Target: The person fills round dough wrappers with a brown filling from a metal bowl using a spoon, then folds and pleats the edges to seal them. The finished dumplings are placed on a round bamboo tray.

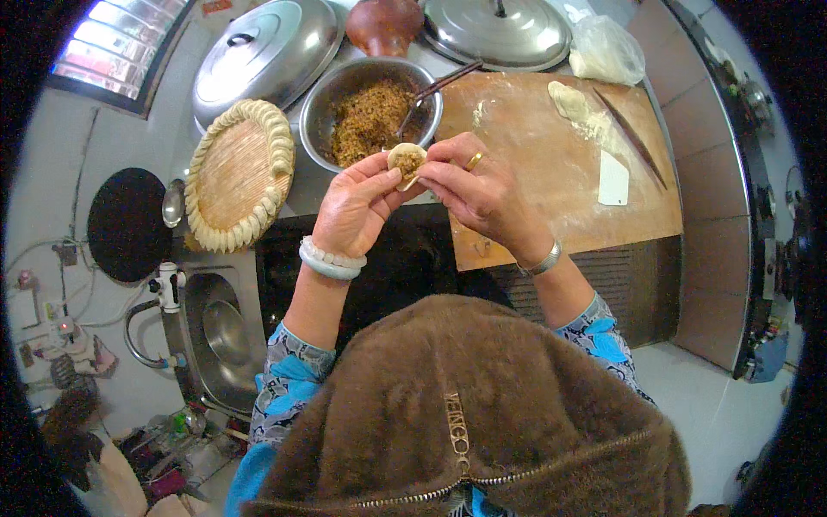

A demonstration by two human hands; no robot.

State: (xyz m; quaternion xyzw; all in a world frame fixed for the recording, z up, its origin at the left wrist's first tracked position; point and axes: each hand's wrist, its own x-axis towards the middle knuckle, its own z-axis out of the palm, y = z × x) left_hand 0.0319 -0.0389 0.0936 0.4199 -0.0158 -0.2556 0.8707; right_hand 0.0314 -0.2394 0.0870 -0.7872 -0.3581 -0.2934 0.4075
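A round dough wrapper with brown filling [408, 163] is held up between both hands, close to the near rim of a steel bowl. My left hand [359, 200] grips its left side with thumb and fingers. At its right edge, the thumb and fingertips of my right hand [475, 187] pinch the dough. The steel bowl [309, 123] contains chopped filling [368, 119], with chopsticks [449, 80] leaning on its right rim. Left of it, a round wooden board [229, 171] carries a ring of folded dumplings [279, 145] along its edge.
A floured wooden board [530, 187] at right bears a dough piece [568, 100], a dark tapered rolling pin [630, 137] and a white card [612, 179]. Metal lids [268, 55] [497, 29], a brown gourd-shaped vessel [385, 26] and a plastic bag [607, 48] stand behind. A sink [226, 336] is at left.
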